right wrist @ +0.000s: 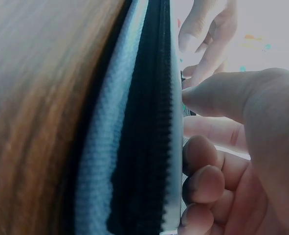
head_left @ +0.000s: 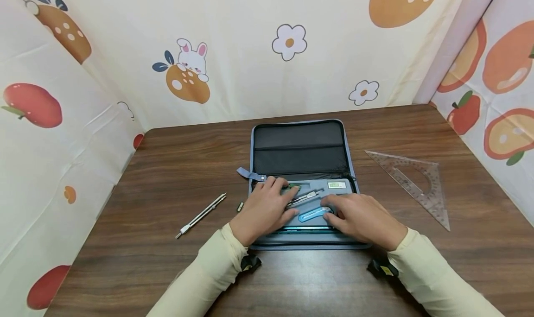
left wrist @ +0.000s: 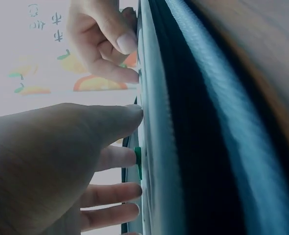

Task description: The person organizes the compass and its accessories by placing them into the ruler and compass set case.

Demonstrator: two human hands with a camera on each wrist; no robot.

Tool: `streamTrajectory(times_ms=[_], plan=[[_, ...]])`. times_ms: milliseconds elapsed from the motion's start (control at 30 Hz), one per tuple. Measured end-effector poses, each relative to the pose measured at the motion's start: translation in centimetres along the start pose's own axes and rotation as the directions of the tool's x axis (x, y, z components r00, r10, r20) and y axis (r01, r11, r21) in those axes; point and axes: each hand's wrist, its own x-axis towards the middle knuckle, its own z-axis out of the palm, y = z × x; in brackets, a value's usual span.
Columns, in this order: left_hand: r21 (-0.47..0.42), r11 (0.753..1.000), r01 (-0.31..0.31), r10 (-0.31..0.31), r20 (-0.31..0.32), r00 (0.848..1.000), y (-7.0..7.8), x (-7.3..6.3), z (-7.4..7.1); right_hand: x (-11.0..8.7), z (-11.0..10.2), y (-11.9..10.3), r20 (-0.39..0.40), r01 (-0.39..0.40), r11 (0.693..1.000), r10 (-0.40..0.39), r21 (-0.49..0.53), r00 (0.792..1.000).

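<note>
An open zip case (head_left: 300, 161) lies on the table, its grey-blue tray toward the person. The left hand (head_left: 267, 210) reaches over the tray's left side with fingers extended; a fingertip touches a small green piece (left wrist: 138, 163). Its thumb rests on the tray. The right hand (head_left: 365, 216) is at the tray's right side. Thumb and index finger pinch the right end of a light-blue utility knife (head_left: 314, 214), the other fingers curled under. Between the hands a silver compass (head_left: 306, 198) lies in a slot, partly hidden by the left hand.
Another silver compass (head_left: 201, 216) lies on the table left of the case. Near the left hand is a small dark piece (head_left: 240, 206). A clear set square (head_left: 417, 182) lies to the right. A white eraser (head_left: 336, 185) sits in the tray. Printed curtains surround the table.
</note>
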Motion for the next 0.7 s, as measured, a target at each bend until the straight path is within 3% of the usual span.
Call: streamTrajectory(times_ms=[233, 533, 700], plan=[[0.021, 1.0, -0.015, 0.016, -0.028, 0.999, 0.51, 0.49, 0.15, 0.06, 0.11, 0.03, -0.006, 0.003, 1.0, -0.003, -0.008, 1.0], [-0.057, 0.997, -0.049, 0.045, -0.079, 0.996, 0.47, 0.27, 0.68, 0.14, 0.08, 0.05, -0.004, 0.003, 1.0, -0.003, -0.012, 1.0], [-0.056, 0.997, -0.052, 0.046, -0.096, 0.994, 0.57, 0.4, 0.84, 0.11, 0.12, 0.03, 0.0, -0.005, 1.0, 0.005, -0.009, 1.0]])
